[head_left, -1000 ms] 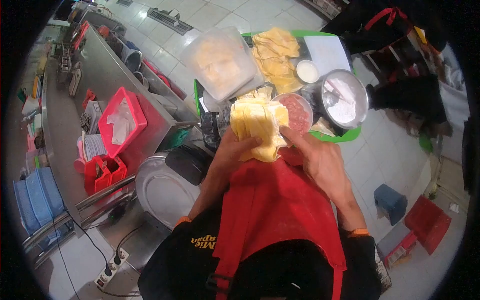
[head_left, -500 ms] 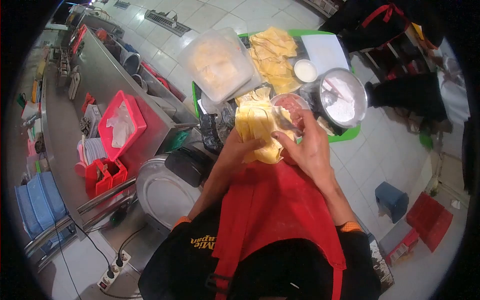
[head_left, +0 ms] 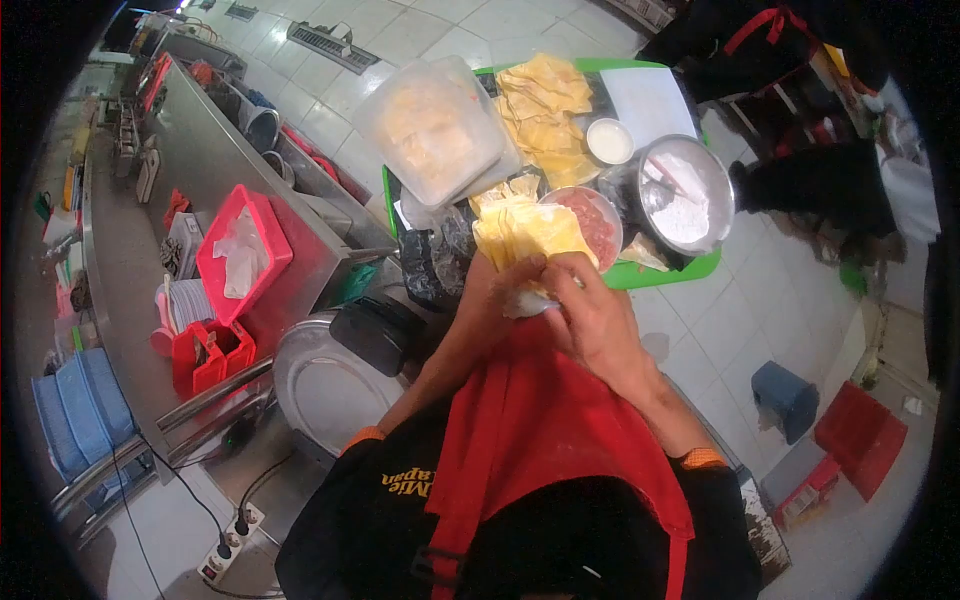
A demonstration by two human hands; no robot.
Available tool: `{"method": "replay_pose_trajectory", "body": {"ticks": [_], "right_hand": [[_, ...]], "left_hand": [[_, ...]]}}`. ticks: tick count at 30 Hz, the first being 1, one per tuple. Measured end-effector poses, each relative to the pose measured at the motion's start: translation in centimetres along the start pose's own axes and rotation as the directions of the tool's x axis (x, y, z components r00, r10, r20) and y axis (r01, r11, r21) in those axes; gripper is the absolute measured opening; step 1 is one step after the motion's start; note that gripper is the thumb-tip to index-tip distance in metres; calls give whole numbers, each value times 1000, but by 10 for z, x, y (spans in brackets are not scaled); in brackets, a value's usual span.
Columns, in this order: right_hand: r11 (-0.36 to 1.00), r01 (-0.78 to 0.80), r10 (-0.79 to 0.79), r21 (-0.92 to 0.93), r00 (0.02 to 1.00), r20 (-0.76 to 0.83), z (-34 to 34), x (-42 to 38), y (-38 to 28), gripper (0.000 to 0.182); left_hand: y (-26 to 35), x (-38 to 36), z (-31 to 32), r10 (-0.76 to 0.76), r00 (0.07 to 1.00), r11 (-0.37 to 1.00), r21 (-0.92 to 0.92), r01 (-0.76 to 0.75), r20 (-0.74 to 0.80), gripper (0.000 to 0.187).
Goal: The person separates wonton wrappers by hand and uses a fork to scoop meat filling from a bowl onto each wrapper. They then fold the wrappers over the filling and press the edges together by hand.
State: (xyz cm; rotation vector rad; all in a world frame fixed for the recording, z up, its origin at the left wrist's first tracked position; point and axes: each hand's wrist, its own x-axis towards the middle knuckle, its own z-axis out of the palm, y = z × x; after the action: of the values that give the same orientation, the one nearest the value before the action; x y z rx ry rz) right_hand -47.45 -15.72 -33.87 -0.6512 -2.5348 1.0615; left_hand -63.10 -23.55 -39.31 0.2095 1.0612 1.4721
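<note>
Where white tiled floor (head_left: pixel 420 25) spreads: green tray (head_left: pixel 640 272); steel counter (head_left: pixel 200 170).

A busy food kitchen: a long steel counter (head_left: pixel 215 170) is running along, and a green tray (head_left: pixel 655 270) is holding yellow wrappers (head_left: pixel 545 100).

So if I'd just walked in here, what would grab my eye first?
Probably the fan of yellow dough wrappers at the centre, held in the left hand while the right hand pinches at its lower edge. Just behind sits a green tray crowded with a bowl of pink minced meat, a metal bowl of white flour and folded yellow pieces. On the left, a bright red basket stands out on the steel counter.
</note>
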Motion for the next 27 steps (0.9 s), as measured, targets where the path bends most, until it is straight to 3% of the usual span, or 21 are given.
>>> {"method": "replay_pose_trajectory", "body": {"ticks": [4, 6, 7, 9, 10, 12, 13, 16, 20, 23, 27], "right_hand": [[978, 82, -69, 193, 995, -72, -17, -3, 1, 36], [757, -304, 316, 579, 945, 84, -25, -21, 20, 35], [768, -383, 395, 514, 914, 90, -25, -27, 33, 30], [925, -374, 374, 75, 927, 10, -8, -43, 69, 33], [922, -379, 379, 77, 925, 17, 4, -49, 76, 33], [854, -489, 506, -179, 860, 64, 23, -57, 88, 36], [853, -490, 507, -178, 859, 70, 33, -60, 93, 36], [903, -420, 413, 88, 906, 87, 59, -59, 103, 35], [924, -373, 371, 80, 928, 34, 89, -59, 123, 34], [912, -388, 393, 134, 920, -8, 85, -59, 116, 32], [881, -469, 469, 59, 883, 17, 82, -57, 109, 32]], "left_hand": [[3, -1, -4, 32, 999, 988, -153, -34, -14, 53], [5, -1, -19, 56, 998, 968, -245, -56, -8, 57], [7, -2, -25, 49, 999, 968, -247, -50, -12, 57], [10, -5, -37, 61, 984, 939, -325, -113, -166, 54], [11, -5, -45, 82, 981, 939, -317, -135, -175, 54], [16, -7, -53, 94, 976, 950, -277, -148, -198, 54], [18, -9, -55, 113, 970, 959, -234, -163, -216, 55], [20, -13, -53, 94, 967, 964, -221, -148, -239, 56], [11, -13, -54, 96, 971, 968, -208, -142, -218, 53], [6, -18, -53, 51, 958, 976, -188, -107, -282, 54], [4, -19, -52, 38, 968, 970, -222, -95, -247, 55]]}}
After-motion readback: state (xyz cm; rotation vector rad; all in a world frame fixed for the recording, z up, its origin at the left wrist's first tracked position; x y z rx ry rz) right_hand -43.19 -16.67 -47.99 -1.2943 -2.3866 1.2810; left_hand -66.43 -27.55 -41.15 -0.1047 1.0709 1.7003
